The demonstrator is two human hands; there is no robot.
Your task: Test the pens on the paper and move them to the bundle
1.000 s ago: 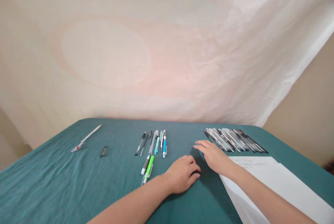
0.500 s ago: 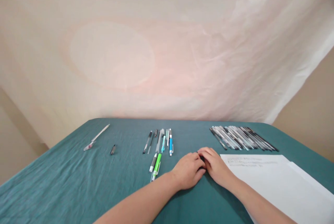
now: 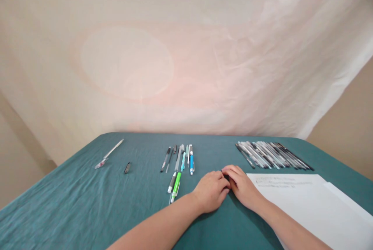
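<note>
My left hand [image 3: 212, 191] and my right hand [image 3: 240, 186] meet at the fingertips over the table, just left of the paper. Both have their fingers curled and closed. A small dark bit shows between them, but the fingers cover most of it and I cannot make out what it is. Left of my left hand lie a green pen [image 3: 176, 187] and a grey-and-white pen [image 3: 171, 182]. Beyond them is a loose group of pens and pen parts, among them a blue-and-white pen [image 3: 191, 160].
White paper sheets [image 3: 305, 207] with faint writing lie under and beside my right forearm. A row of many pens [image 3: 272, 155] spreads behind them. To the left are a black pen cap [image 3: 127, 167] and a white pen [image 3: 112, 151] with a clear cap [image 3: 101, 163]. A green cloth [image 3: 72, 199] covers the table.
The whole view has shifted very slightly. My hands stay together in the same place, and the pens and paper lie as before.
</note>
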